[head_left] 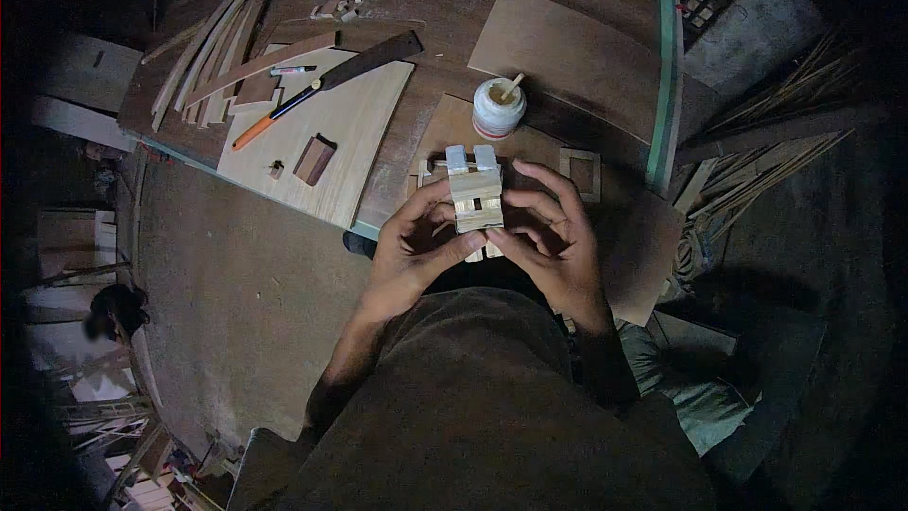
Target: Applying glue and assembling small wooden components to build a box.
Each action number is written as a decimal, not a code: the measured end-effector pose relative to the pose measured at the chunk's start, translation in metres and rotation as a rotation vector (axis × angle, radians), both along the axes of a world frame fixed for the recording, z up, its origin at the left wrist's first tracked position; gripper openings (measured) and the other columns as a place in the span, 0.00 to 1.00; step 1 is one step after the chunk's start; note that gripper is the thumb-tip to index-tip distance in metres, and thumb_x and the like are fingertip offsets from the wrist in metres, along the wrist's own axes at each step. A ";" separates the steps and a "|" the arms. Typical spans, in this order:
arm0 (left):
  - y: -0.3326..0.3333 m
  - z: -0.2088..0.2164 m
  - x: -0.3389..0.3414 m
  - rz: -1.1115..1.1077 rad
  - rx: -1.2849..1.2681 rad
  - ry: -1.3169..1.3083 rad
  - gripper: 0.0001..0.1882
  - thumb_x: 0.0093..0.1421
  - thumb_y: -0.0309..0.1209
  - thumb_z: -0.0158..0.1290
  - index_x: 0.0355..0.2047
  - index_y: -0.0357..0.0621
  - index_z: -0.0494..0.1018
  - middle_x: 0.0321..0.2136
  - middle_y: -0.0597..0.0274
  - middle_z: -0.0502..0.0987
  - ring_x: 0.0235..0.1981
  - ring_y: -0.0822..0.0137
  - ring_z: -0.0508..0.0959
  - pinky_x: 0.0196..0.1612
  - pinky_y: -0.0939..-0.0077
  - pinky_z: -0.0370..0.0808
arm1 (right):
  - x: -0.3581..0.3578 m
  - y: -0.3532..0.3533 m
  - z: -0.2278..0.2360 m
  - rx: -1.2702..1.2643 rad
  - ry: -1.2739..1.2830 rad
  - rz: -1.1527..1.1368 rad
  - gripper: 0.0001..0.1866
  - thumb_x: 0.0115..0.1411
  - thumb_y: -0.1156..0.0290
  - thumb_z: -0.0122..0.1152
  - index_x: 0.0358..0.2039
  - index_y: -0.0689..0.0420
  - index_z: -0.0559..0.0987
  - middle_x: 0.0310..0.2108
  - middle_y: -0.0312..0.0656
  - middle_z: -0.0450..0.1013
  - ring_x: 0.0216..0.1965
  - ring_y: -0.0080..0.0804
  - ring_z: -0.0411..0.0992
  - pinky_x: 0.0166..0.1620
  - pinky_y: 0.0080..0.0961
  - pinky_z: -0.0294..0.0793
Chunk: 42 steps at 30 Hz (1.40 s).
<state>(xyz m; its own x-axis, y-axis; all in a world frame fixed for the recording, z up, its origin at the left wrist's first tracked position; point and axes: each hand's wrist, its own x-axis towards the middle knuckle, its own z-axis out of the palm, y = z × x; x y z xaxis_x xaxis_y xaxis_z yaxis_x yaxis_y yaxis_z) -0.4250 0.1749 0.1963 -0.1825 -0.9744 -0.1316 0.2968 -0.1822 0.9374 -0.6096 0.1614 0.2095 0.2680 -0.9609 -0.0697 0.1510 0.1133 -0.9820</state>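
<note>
Between my two hands I hold a small wooden block assembly, pale, with a dark square hole and two light tabs sticking up at its far end. My left hand grips its left side, thumb along the near edge. From the right, my right hand grips it with the thumb at the near edge and the fingers curled behind. Just beyond it stands an open white jar with a wooden stick in it. A small wooden frame lies beside my right fingers.
On the table's left, a pale board bears an orange-handled handsaw, a marker and a dark wood block. Long wood strips lie farther left. Small offcuts sit at the back. A flat brown board lies back right.
</note>
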 end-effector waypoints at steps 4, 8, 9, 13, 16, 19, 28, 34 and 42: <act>0.001 0.000 -0.004 0.040 -0.013 -0.005 0.33 0.57 0.16 0.58 0.62 0.39 0.60 0.47 0.57 0.76 0.50 0.69 0.75 0.56 0.71 0.71 | -0.006 0.000 -0.009 -0.012 0.026 0.026 0.36 0.58 0.80 0.64 0.64 0.56 0.59 0.48 0.43 0.71 0.49 0.26 0.71 0.54 0.27 0.70; 0.000 -0.002 -0.005 -0.025 -0.012 0.022 0.34 0.57 0.17 0.58 0.63 0.40 0.58 0.47 0.57 0.75 0.50 0.69 0.74 0.55 0.72 0.71 | -0.011 -0.009 -0.034 0.140 -0.263 -0.012 0.28 0.67 0.71 0.53 0.64 0.59 0.58 0.56 0.44 0.66 0.60 0.31 0.62 0.63 0.34 0.60; 0.000 -0.003 -0.004 -0.074 -0.031 0.030 0.35 0.57 0.17 0.58 0.63 0.41 0.58 0.48 0.57 0.75 0.50 0.69 0.74 0.55 0.72 0.71 | -0.011 -0.011 -0.042 0.124 -0.245 -0.005 0.28 0.67 0.71 0.53 0.64 0.59 0.58 0.56 0.44 0.66 0.60 0.31 0.62 0.63 0.34 0.60; 0.001 -0.009 -0.007 -0.107 0.034 0.065 0.36 0.58 0.17 0.58 0.64 0.45 0.54 0.47 0.57 0.75 0.51 0.69 0.74 0.55 0.73 0.71 | -0.010 -0.009 -0.067 0.256 -0.459 0.061 0.26 0.67 0.77 0.47 0.65 0.59 0.57 0.62 0.41 0.61 0.62 0.33 0.60 0.65 0.33 0.58; 0.003 -0.017 -0.010 -0.110 0.121 0.174 0.38 0.58 0.17 0.58 0.64 0.47 0.51 0.47 0.55 0.75 0.51 0.69 0.73 0.54 0.72 0.71 | -0.011 -0.002 -0.077 0.299 -0.737 0.099 0.25 0.68 0.78 0.44 0.64 0.58 0.58 0.64 0.42 0.59 0.63 0.33 0.59 0.65 0.33 0.58; 0.005 -0.032 -0.010 -0.095 0.174 0.195 0.38 0.59 0.19 0.58 0.64 0.47 0.50 0.47 0.53 0.76 0.51 0.67 0.74 0.54 0.71 0.72 | -0.018 -0.002 -0.083 0.280 -0.618 0.028 0.24 0.69 0.76 0.44 0.65 0.57 0.57 0.63 0.45 0.60 0.62 0.38 0.62 0.65 0.36 0.59; 0.015 -0.107 0.053 0.155 0.261 -0.158 0.26 0.64 0.42 0.55 0.59 0.48 0.63 0.48 0.56 0.75 0.50 0.61 0.74 0.56 0.63 0.69 | -0.074 -0.032 -0.133 -0.066 0.375 0.057 0.39 0.59 0.71 0.65 0.67 0.52 0.55 0.53 0.54 0.70 0.52 0.46 0.72 0.57 0.41 0.69; 0.034 -0.125 0.059 0.111 0.363 -0.241 0.27 0.64 0.43 0.54 0.58 0.45 0.63 0.49 0.52 0.75 0.50 0.60 0.75 0.52 0.67 0.69 | -0.060 -0.029 -0.178 -0.188 0.856 0.357 0.39 0.61 0.63 0.62 0.68 0.38 0.53 0.59 0.54 0.65 0.61 0.53 0.63 0.62 0.49 0.63; 0.034 -0.140 0.043 0.036 0.310 -0.322 0.20 0.67 0.37 0.52 0.56 0.45 0.65 0.47 0.57 0.74 0.50 0.64 0.74 0.49 0.70 0.72 | -0.044 -0.027 -0.198 -0.441 1.125 0.418 0.39 0.62 0.61 0.59 0.69 0.34 0.51 0.63 0.57 0.60 0.64 0.60 0.57 0.64 0.53 0.59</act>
<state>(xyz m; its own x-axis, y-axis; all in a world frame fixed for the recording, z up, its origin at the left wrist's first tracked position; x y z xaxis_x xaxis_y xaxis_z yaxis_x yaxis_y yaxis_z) -0.3820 0.2086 0.0560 -0.0507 -0.8849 -0.4629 0.0099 -0.4640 0.8858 -0.6538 0.1346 0.0110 0.5556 -0.8175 -0.1519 -0.7520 -0.4161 -0.5112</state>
